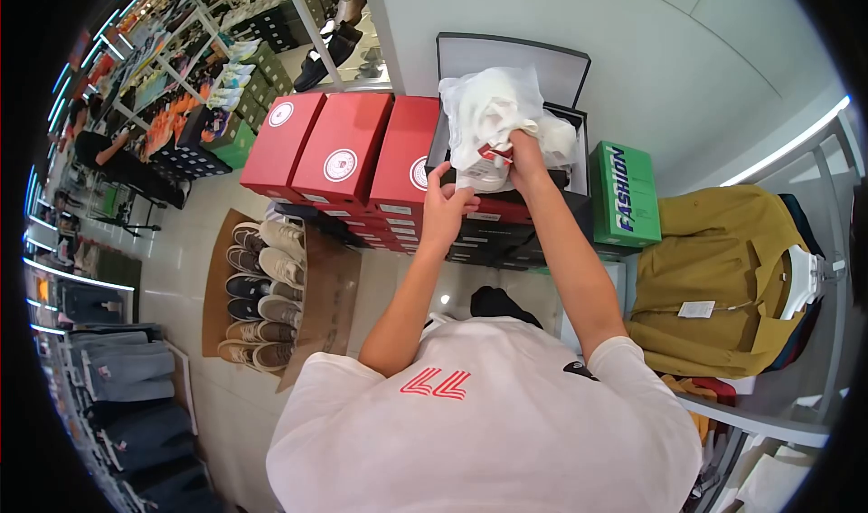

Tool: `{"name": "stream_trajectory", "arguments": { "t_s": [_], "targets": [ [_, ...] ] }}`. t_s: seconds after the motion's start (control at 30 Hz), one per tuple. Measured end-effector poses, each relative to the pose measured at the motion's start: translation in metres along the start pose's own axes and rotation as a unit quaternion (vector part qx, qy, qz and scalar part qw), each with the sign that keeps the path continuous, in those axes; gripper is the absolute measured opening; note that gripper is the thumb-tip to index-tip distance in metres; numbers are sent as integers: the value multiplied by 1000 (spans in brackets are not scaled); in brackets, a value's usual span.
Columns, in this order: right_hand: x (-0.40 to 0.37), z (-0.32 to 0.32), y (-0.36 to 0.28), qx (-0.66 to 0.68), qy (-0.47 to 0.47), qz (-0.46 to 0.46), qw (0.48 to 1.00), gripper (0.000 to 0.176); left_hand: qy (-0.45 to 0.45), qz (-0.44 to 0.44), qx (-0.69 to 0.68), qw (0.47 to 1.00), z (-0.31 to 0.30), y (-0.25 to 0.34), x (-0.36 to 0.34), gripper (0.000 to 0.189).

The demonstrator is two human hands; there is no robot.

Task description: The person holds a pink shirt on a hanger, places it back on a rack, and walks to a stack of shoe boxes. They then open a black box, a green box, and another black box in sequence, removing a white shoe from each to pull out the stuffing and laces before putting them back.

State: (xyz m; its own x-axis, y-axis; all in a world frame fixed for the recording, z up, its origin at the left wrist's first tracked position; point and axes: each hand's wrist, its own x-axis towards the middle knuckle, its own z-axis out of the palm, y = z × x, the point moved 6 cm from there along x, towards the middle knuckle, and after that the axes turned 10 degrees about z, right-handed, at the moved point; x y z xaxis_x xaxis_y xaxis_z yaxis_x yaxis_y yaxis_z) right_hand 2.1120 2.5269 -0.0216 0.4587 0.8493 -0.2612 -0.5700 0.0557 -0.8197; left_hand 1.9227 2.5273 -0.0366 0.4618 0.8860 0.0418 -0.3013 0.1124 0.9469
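An open dark shoebox (583, 142) with its lid (515, 50) raised stands on stacked boxes by the wall. Over it is a white bundle (479, 106) in thin translucent wrapping, with a red and white tag (494, 155) hanging at its lower side. My right hand (524, 158) is closed on the bundle's right side, near the tag. At the bundle's lower left, my left hand (448, 204) has its fingers apart, the fingertips close to the wrapping. More white wrapped material (558, 139) lies in the box at the right.
Red shoeboxes (344, 147) stand left of the open box, a green box (626, 192) right of it. A carton of shoes (339, 287) sits on the floor. Mustard shirts (714, 278) hang at right. Another person (108, 151) is at far left.
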Motion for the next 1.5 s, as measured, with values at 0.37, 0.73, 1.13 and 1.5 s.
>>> {"name": "stream_trajectory", "arguments": {
  "t_s": [0.37, 0.73, 1.13, 1.5],
  "targets": [
    [-85, 17, -53, -507, 140, -189, 829, 50, 16, 89, 391, 916, -16, 43, 21, 76],
    [-77, 35, -84, -406, 160, -386, 813, 14, -53, 360, 426, 828, 23, 72, 38, 77],
    [-126, 23, -76, -391, 274, -520, 708, 18, -28, 332, 416, 846, 30, 68, 51, 65],
    [-165, -92, -1, -327, 223, -293, 870, 14, 80, 347, 334, 873, 26, 22, -29, 37]
  ]
}}
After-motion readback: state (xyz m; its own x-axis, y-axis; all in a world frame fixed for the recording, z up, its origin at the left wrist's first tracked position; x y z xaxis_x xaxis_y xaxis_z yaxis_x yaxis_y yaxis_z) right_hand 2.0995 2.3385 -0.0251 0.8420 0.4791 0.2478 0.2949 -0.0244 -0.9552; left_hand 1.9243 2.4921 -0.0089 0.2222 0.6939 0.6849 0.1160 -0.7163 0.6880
